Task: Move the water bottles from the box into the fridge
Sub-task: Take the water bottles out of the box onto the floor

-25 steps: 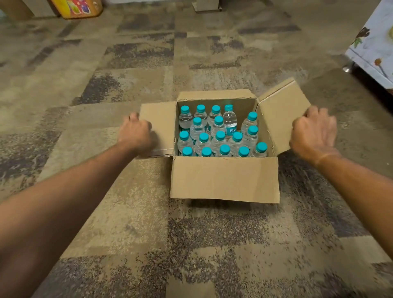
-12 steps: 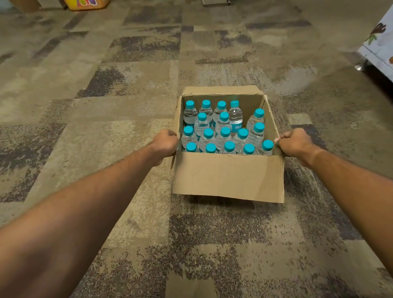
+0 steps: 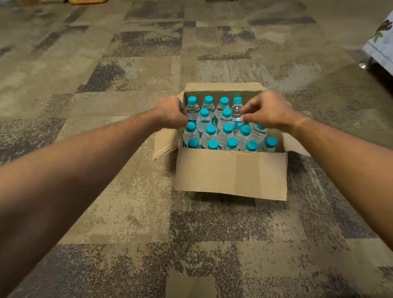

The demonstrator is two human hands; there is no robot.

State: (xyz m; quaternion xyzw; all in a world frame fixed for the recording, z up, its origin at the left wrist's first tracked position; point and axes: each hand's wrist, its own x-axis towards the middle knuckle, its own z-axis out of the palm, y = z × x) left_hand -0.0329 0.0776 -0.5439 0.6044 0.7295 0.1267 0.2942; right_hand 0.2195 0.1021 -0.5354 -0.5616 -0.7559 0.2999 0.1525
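An open cardboard box (image 3: 229, 172) stands on the carpet, packed with several clear water bottles (image 3: 227, 131) with teal caps. Its side flaps hang outward. My left hand (image 3: 170, 112) hovers over the box's left rim, its fingers loosely curled beside the back-left bottle (image 3: 192, 108). My right hand (image 3: 268, 110) is over the right side, with thumb and fingertips right at a labelled bottle (image 3: 237, 112) in the back row. Neither hand plainly grips a bottle. No fridge is in view.
Patterned brown and grey carpet (image 3: 127, 212) surrounds the box. A white, flower-printed piece of furniture (image 3: 382, 49) with a metal foot sits at the far right edge. A yellow object (image 3: 85, 1) shows at the top left.
Both hands have left the box's side flaps and moved inward over the bottles. The flaps now hang outward, and the camera has come closer.
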